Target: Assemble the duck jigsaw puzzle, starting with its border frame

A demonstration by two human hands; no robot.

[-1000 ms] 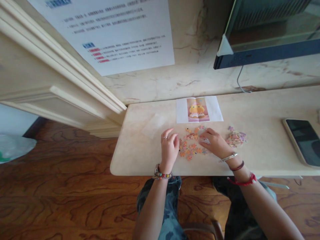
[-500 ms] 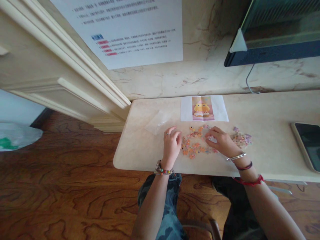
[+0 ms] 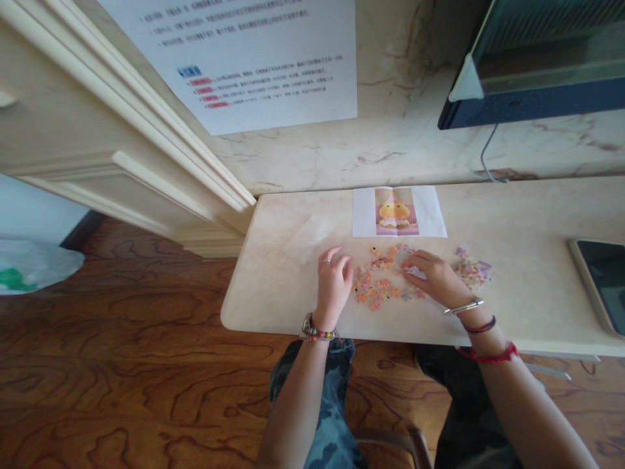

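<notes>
Small jigsaw puzzle pieces (image 3: 375,293), mostly orange and pink, lie in a loose ring on the table between my hands. My left hand (image 3: 334,286) rests at the left edge of these pieces, its fingers loosely bent and apart, with nothing visible in them. Over the right side of the ring, my right hand (image 3: 432,277) has thumb and fingers bent around a small pale pink piece; the fingertips partly hide it. A second heap of pieces (image 3: 472,270), more purple and pale, lies just right of that hand. Behind the ring is a printed sheet (image 3: 364,215) with a yellow cartoon picture.
A clear plastic bag (image 3: 310,238) lies left of the printed sheet. On the table's right end is a phone (image 3: 603,280). A dark screen (image 3: 532,71) hangs over the back right, its cable reaching the table (image 3: 273,286). A text sheet (image 3: 273,78) is on the wall.
My left hand has shifted very slightly left. My right hand has moved a touch to the right and down, still above the pieces. The rest looks the same.
</notes>
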